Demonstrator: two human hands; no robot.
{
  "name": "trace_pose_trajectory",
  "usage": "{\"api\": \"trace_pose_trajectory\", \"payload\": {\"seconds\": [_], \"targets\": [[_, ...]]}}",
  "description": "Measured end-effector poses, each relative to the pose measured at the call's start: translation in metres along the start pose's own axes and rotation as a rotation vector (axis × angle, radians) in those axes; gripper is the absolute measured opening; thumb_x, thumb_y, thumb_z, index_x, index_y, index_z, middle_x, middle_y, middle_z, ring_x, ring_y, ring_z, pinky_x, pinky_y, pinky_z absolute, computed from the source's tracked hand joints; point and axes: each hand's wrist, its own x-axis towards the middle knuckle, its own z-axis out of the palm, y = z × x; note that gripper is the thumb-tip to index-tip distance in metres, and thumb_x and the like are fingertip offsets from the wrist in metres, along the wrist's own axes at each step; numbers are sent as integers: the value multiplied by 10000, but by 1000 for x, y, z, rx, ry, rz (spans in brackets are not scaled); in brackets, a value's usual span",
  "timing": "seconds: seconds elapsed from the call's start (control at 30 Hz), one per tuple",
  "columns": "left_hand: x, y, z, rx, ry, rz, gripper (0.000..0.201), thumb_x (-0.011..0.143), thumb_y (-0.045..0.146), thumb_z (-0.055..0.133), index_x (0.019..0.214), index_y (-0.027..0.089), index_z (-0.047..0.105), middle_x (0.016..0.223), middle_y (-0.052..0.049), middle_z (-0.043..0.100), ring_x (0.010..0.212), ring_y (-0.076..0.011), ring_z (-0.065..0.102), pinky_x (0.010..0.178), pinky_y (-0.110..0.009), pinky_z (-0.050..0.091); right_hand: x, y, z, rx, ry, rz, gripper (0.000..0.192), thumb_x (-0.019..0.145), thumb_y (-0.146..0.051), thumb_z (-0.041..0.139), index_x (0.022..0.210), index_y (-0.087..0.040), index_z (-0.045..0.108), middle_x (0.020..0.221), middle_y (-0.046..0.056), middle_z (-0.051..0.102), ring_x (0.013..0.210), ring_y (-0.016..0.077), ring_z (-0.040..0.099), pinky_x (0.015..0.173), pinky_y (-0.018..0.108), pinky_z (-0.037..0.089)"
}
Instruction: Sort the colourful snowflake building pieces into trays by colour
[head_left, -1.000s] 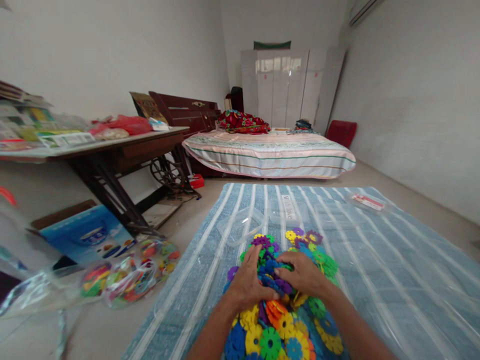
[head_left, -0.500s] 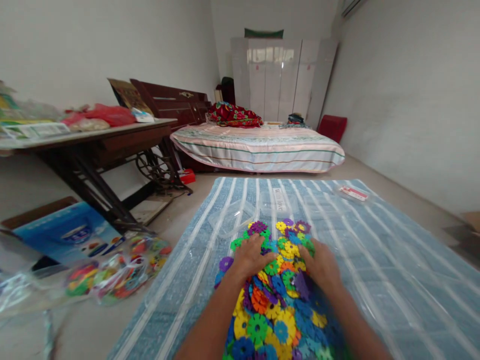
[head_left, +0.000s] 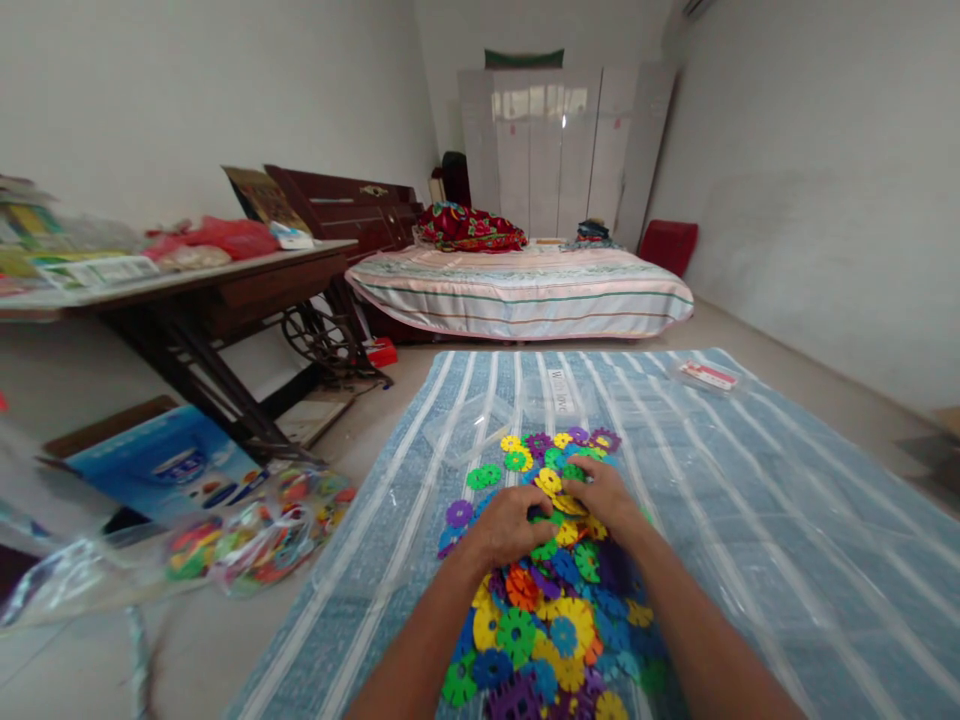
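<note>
A heap of notched plastic snowflake discs [head_left: 517,634] in green, yellow, blue, purple and orange spreads over the blue striped cloth. My left hand [head_left: 514,525] rests at the heap's left side, its fingers curled in and thumb bent toward them. Whatever it pinches is mostly hidden, though green and dark edges show in the gap. Close to it, my right hand [head_left: 606,497] reaches in from the right with fingers and thumb apart. Its fingertips touch a green disc [head_left: 574,471] and lie beside yellow ones. A purple disc [head_left: 459,513] lies left of my left hand.
Beyond the heap stand a clear plastic box [head_left: 469,430] and a clear lid with lettering [head_left: 559,390]. A red-and-white labelled box [head_left: 709,376] lies at the far right corner. Bags of colourful pieces [head_left: 262,545] sit on the floor at left, near a sewing table [head_left: 247,265].
Both hands have moved closer together over the heap. The left fingers have curled in, and the purple disc cluster near them is gone from that spot. The right hand has shifted left and up.
</note>
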Motion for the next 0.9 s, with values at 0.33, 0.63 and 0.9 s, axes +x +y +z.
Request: {"api": "trace_pose_trajectory", "payload": {"seconds": [0.33,0.63,0.9], "targets": [[-59,18,-3,-31,262,8,291,743,258,569,1014,196,654,1073,-49,674,1029,-200,594,946,-334,437,-22,-30,9,191,-184,-152,469,642,-244,600,1109,-216,626,1118,28,650,1064,233,582,921,407,452],[-144,-16,37,162,542,-338,471,764,414,547,1174,185,580,1278,-111,562,1192,-282,512,1002,-467,428,-81,-27,-20,59,-237,-313,576,639,-89,473,1189,-226,575,1218,23,605,1153,197,529,1000,379,401],[-152,-2,65,43,416,-479,817,650,414,654,1347,83,386,1413,-193,383,1315,-335,343,1075,-498,320,-114,17,-42,-215,-21,-259,508,754,-269,523,1261,-235,507,1311,53,524,1240,228,442,1061,449,329]]}}
